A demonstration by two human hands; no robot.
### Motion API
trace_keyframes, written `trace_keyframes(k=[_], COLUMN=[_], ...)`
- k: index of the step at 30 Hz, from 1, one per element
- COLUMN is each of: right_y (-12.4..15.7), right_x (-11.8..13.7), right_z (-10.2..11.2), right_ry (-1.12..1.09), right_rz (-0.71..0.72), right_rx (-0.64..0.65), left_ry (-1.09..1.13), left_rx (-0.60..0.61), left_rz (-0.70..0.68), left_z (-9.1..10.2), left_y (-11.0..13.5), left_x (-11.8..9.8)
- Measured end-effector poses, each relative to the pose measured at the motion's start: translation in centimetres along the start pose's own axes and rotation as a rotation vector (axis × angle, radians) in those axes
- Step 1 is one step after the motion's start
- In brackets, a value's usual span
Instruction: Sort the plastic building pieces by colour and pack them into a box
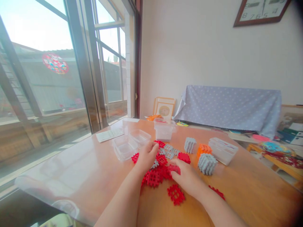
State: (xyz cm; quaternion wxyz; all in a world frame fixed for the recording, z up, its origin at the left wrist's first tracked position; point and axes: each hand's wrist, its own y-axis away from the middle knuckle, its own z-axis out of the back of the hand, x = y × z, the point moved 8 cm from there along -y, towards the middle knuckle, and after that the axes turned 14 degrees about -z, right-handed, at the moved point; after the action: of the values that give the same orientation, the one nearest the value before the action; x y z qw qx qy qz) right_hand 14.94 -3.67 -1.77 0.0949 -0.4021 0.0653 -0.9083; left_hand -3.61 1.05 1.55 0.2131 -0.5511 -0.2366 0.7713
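Red interlocking plastic tiles [153, 178] with notched edges and grid holes lie in a loose pile, mixed with grey tiles [169, 151]. At the pile's left side is my left hand [148, 156], its fingers curled in; what they hold, if anything, is hidden. My right hand [186, 177] pinches a red tile [174, 169] between thumb and fingers at the pile's right side. A single red tile [176, 194] lies in front of the pile. Behind my right hand sits a red stack [184, 158]. Grey stacks [207, 164] and an orange stack [204, 149] stand to the right.
Clear plastic boxes [124, 147] stand behind the pile on the left, and a taller clear tub [163, 130] at the back. Another clear container [222, 150] is at the right. A white sheet [109, 135] lies near the window. One red tile [216, 191] is beside my right forearm.
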Motion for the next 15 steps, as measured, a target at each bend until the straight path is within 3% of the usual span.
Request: trace_keyframes(k=[8, 11, 15], right_y=[-0.3, -0.2, 0.2], right_x=[-0.8, -0.7, 1.0], right_z=[1.5, 1.1, 0.8], right_ry=[-0.075, -0.123, 0.026], right_rz=[-0.123, -0.147, 0.001], right_rx=[-0.015, 0.047, -0.017], left_ry=[-0.150, -0.188, -0.220], left_rx=[0.225, 0.237, 0.198], left_rz=[-0.027, -0.016, 0.012], left_z=[-1.3, -1.3, -0.8], left_y=[0.9, 1.1, 0.9], left_x=[0.3, 0.8, 1.4])
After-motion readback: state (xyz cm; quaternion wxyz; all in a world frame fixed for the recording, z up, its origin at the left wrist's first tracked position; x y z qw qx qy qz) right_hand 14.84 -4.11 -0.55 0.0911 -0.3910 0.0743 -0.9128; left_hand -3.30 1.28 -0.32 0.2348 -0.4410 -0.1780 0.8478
